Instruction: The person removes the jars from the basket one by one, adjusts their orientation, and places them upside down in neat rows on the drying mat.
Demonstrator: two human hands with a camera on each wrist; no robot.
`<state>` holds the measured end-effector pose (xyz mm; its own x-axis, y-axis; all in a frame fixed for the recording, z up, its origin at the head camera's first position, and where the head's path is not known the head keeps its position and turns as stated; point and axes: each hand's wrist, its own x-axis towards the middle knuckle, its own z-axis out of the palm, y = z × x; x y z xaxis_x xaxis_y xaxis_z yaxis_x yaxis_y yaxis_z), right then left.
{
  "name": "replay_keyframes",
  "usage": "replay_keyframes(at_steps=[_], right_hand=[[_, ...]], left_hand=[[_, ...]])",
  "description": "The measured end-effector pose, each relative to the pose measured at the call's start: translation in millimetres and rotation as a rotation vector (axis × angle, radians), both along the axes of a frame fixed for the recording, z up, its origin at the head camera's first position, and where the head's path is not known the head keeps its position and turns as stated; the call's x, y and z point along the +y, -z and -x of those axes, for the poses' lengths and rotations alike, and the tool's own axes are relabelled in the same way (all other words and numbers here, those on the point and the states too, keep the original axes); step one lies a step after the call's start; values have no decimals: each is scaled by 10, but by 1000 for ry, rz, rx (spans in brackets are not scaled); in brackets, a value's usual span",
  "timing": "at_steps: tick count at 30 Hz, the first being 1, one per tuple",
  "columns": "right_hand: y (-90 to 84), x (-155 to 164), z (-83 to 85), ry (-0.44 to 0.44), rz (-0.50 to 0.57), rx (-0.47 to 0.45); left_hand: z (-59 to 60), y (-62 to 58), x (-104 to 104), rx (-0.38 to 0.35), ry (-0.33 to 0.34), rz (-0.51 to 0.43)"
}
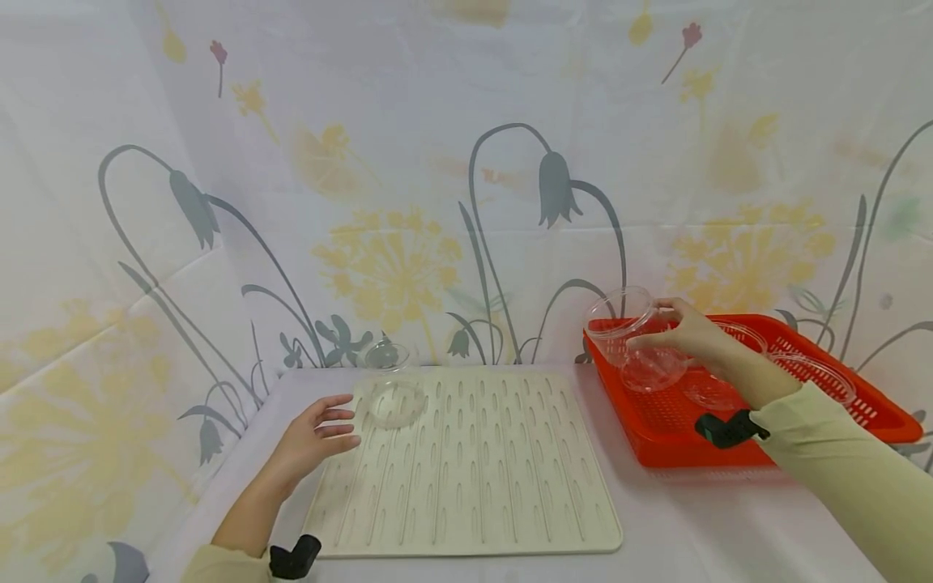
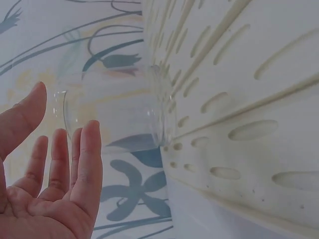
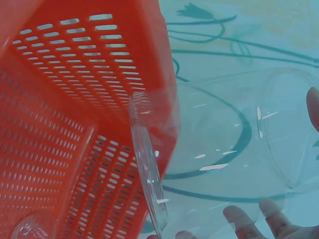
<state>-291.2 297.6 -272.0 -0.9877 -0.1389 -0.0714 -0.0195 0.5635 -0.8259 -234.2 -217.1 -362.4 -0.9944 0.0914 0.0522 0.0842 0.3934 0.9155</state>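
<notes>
A clear plastic cup [image 1: 396, 405] stands at the far left corner of the cream ridged mat [image 1: 474, 486], its flanged rim down. My left hand [image 1: 318, 437] is beside that cup, fingers extended and apart from each other; in the left wrist view the hand [image 2: 60, 184] holds nothing. Over the left back part of the red basket [image 1: 641, 445], my right hand [image 1: 688, 336] grips another clear cup [image 1: 619, 324] between thumb and fingers. In the right wrist view, the flanged end of this cup [image 3: 214, 144] points toward the basket wall.
More clear plastic cups [image 1: 812, 372] lie inside the slotted red basket, overlapping and hard to separate by eye. The basket stands right of the mat on a white-covered table. A flower-printed curtain [image 1: 466, 162] hangs close behind.
</notes>
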Motion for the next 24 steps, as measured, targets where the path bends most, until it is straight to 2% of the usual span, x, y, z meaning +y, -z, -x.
replay_keyframes(at_steps=[11, 24], right_hand=[[-48, -104, -65, 18, -78, 64], [-97, -197, -116, 0, -100, 108]], left_hand=[[52, -58, 176, 23, 32, -33], [126, -116, 426, 40, 60, -91]])
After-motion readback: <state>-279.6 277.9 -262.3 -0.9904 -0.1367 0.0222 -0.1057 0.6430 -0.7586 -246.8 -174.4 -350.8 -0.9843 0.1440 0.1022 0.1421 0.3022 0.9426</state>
